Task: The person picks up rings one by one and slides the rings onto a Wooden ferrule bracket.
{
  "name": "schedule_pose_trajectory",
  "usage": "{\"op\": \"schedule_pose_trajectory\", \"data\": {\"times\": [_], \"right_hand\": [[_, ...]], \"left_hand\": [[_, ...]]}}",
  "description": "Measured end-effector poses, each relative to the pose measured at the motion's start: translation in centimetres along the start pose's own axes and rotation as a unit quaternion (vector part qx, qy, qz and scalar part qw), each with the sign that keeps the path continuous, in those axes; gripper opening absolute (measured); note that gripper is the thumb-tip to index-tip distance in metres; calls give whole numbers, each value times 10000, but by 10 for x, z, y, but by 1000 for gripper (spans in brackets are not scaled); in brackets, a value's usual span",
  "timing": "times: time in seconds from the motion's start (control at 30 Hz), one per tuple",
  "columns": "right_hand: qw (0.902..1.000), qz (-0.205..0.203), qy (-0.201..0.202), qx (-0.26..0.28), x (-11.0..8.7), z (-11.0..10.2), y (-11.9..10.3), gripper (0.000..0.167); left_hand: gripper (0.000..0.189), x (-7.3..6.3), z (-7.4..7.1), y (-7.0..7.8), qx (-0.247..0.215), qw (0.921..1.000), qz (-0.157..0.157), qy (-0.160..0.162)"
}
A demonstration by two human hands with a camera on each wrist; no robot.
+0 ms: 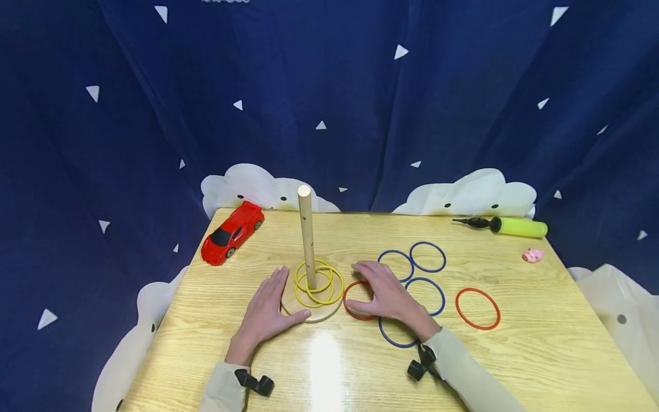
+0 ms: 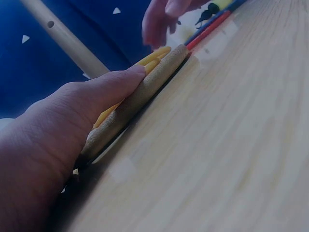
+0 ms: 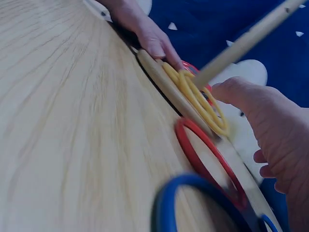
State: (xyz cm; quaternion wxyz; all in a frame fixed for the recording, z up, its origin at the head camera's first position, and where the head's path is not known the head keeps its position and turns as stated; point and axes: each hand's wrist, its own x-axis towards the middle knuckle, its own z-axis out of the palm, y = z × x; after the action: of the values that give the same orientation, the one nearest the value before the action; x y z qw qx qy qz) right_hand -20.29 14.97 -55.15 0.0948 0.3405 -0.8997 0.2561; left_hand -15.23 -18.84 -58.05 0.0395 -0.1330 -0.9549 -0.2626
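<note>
A wooden peg stand, with an upright pole on a round base, stands on the table. Yellow rings lie loosely overlapped on the base around the pole's foot. My left hand rests along the base's left edge, fingers extended and thumb at the front rim. Just right of the base, a red ring lies flat on the table. Over that ring my right hand hovers, thumb and fingers spread apart, holding nothing.
Several blue rings lie right of and under my right hand, with another red ring farther right. A red toy car sits back left. At the back right are a yellow-green hand pump and a small pink pig.
</note>
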Motion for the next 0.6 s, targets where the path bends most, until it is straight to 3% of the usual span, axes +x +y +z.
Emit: {"op": "schedule_pose_trajectory", "data": {"times": [0.23,0.6], "right_hand": [[9982,465,321,175,-35,-22,20,87],[9893,1187,843,14,-84,-51,56,89]], "left_hand": [[124,-1,4,-1,30,10000,-3,-56],[124,0,1,-1,49,10000,-31,-10]]}}
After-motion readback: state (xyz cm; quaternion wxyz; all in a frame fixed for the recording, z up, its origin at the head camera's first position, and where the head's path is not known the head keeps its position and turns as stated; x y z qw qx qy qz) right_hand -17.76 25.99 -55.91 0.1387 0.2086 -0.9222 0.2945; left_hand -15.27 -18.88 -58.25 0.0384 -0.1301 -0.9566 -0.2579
